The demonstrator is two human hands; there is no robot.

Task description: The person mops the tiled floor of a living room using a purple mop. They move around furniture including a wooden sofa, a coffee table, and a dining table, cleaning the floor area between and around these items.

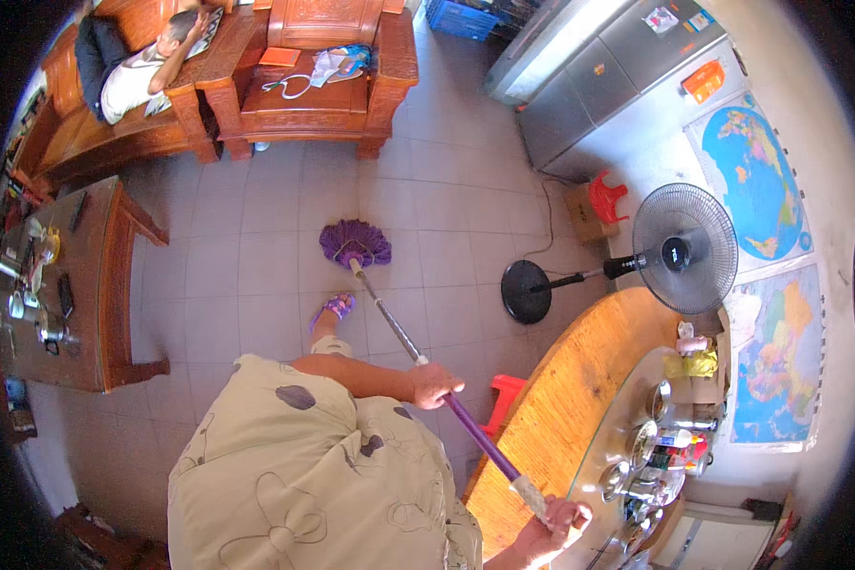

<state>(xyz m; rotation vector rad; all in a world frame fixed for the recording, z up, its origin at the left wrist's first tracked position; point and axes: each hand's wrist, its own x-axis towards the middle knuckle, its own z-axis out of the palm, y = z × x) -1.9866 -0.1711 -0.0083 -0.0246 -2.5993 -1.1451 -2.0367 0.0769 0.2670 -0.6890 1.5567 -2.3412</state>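
Note:
A mop with a purple handle (pixel 483 440) runs diagonally across the view, its purple mop head (pixel 355 243) resting on the tiled floor ahead of a foot in a purple sandal. My left hand (pixel 433 385) grips the handle at about its middle. Near the handle's top end, at the lower right, my right hand (pixel 559 527) is closed around the pale, wrapped end part. My body in a light patterned garment (pixel 285 463) fills the lower middle.
A wooden table (pixel 577 356) with bowls and bottles curves along the right, beside a standing fan (pixel 685 249) and a red stool (pixel 607 198). A carved wooden armchair (pixel 392 78) stands ahead; a person (pixel 139 75) lies on a bench at upper left. A low table (pixel 117 285) is at left.

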